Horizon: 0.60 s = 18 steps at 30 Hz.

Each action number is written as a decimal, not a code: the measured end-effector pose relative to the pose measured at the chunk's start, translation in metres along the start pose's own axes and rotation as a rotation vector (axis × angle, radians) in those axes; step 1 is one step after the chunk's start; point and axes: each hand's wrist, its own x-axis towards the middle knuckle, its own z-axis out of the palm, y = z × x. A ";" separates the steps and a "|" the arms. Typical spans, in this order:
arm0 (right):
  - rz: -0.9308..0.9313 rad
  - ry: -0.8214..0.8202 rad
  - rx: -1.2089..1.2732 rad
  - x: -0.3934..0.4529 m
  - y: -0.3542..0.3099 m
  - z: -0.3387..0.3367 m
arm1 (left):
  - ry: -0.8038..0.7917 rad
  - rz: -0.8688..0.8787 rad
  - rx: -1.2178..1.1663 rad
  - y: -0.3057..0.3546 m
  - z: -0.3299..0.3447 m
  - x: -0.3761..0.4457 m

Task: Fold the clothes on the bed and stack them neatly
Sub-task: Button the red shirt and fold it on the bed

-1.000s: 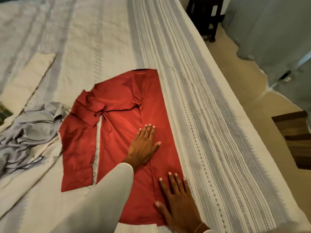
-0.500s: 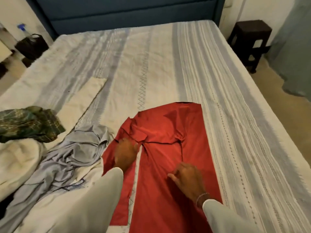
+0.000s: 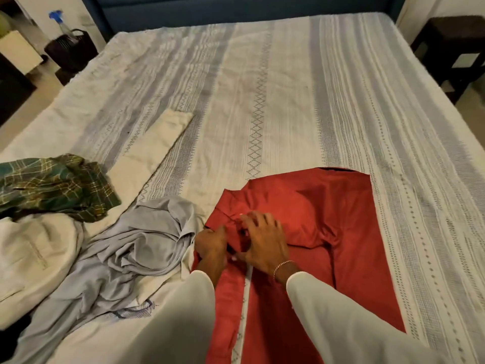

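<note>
Striped cream-and-grey bedspread covers the bed; dark blue headboard at the far end, dark stool to the right. Red shirt lies spread at the near right of the bed, sleeve folded in across the body. Left hand curled on the shirt's left edge, gripping fabric near the cuff. Right hand lies over the sleeve just beside it, fingers bent onto the cloth; whether it pinches or only presses cannot be told. Unfolded items wait to the left: crumpled grey garment, green plaid garment, cream garment, and a flat cream piece further up. Judgement: step in hand is laying the sleeve straight before the lengthwise fold. To do it well, the person should draw the cuff taut along the side seam, hold the shoulder crease down with one hand, smooth the bunched cloth near the armpit, and keep edges parallel so the later stack sits level.
</note>
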 end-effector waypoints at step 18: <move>-0.238 0.593 -0.070 -0.046 0.002 -0.111 | -0.775 -0.180 -0.732 0.068 -0.005 -0.087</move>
